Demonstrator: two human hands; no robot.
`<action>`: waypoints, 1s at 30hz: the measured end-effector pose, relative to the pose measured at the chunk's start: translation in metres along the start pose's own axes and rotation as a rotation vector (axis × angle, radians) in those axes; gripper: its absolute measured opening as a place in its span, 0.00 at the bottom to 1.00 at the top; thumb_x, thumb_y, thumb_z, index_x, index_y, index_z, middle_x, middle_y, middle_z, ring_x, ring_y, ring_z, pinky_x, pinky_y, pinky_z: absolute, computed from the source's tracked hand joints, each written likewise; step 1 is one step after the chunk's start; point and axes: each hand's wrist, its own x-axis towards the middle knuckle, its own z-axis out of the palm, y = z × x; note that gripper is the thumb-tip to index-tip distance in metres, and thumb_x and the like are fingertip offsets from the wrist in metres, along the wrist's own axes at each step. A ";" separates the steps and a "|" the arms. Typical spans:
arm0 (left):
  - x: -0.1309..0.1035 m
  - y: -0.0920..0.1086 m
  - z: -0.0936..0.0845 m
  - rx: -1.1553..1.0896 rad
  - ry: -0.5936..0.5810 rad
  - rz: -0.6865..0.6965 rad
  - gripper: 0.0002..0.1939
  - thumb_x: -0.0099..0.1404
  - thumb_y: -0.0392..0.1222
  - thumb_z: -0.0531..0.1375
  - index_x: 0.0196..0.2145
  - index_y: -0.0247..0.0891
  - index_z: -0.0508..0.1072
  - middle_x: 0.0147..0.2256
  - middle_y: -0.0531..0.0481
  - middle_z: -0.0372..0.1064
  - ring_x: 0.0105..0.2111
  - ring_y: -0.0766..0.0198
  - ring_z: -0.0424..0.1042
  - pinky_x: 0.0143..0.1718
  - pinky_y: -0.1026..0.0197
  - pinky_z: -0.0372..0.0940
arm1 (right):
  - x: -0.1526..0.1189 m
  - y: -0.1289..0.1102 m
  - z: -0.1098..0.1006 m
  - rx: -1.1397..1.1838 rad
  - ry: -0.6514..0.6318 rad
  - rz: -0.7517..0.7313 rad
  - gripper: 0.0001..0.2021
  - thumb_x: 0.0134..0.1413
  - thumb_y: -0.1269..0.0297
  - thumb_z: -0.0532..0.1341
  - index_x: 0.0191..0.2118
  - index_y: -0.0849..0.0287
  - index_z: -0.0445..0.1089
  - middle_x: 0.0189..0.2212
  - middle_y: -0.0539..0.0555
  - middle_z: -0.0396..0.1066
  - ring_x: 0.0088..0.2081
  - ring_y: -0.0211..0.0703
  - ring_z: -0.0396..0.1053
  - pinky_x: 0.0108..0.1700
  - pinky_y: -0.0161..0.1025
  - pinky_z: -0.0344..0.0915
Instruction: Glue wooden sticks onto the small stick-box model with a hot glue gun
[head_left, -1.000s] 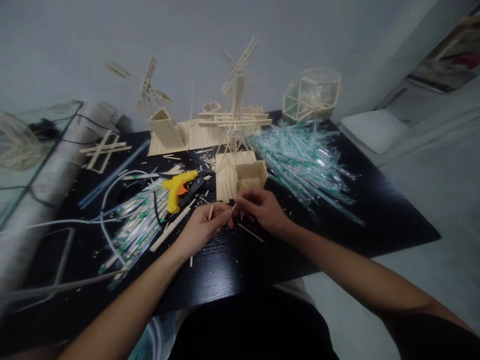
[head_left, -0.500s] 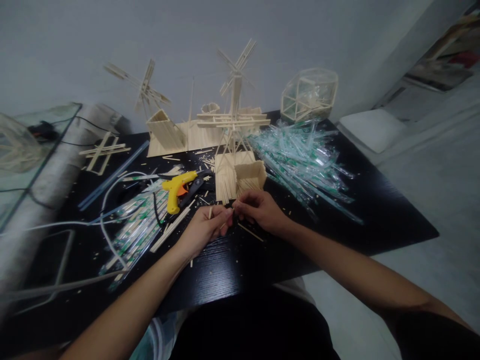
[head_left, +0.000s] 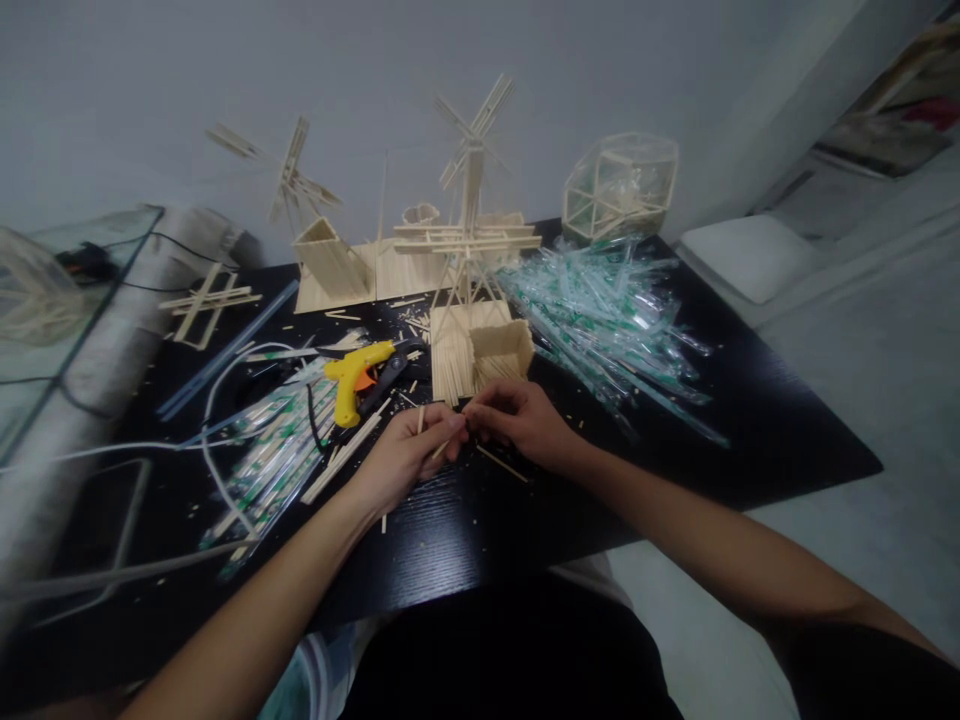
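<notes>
Over the front of the black table, my left hand is closed on a thin wooden stick, which slants out below the fingers. A second short piece of wood shows between its fingers. My right hand is pinched, its fingertips meeting those of the left; what they grip is hidden. Just beyond the hands stands a wooden stick windmill model with an open stick-walled box on its base. One loose stick lies under my right hand.
A yellow glue gun lies left of the hands, beside plastic-wrapped sticks and a white cable. Clear plastic wrappers are heaped at right. Another windmill model and a wooden polyhedron frame stand at the back.
My left hand has turned slightly, and the stick in it shows more clearly below the fingers. The right hand has barely moved; the fingertips still meet.
</notes>
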 end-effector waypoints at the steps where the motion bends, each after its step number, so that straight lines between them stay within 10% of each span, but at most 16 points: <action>1: 0.000 0.001 0.000 -0.008 -0.007 0.002 0.16 0.64 0.49 0.67 0.29 0.33 0.72 0.21 0.55 0.66 0.15 0.78 0.49 0.16 0.68 0.38 | 0.000 0.000 0.000 0.004 0.005 -0.002 0.18 0.53 0.49 0.70 0.32 0.61 0.74 0.21 0.48 0.70 0.21 0.33 0.63 0.23 0.31 0.57; 30: 0.001 -0.004 -0.003 0.057 0.036 0.041 0.18 0.64 0.51 0.67 0.27 0.34 0.72 0.16 0.57 0.61 0.14 0.77 0.50 0.16 0.69 0.40 | 0.000 0.003 0.000 0.011 0.001 0.016 0.19 0.52 0.47 0.70 0.31 0.60 0.72 0.22 0.48 0.70 0.22 0.34 0.64 0.24 0.32 0.58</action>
